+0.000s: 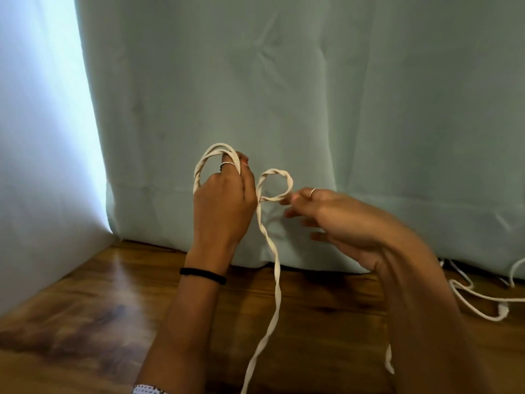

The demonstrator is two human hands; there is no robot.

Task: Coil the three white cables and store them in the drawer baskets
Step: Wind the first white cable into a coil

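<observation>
Now the left hand grips a coil of white cable at its 12 o'clock, while the right hand, at 3 o'clock from it, pinches a small loop.

1. The floor is glossy brown wood, with a bright patch of reflected light towards the left.
2. At the right, loose loops of a white cable lie on the floor.
3. A pale green curtain hangs down to the floor's far edge.
</observation>
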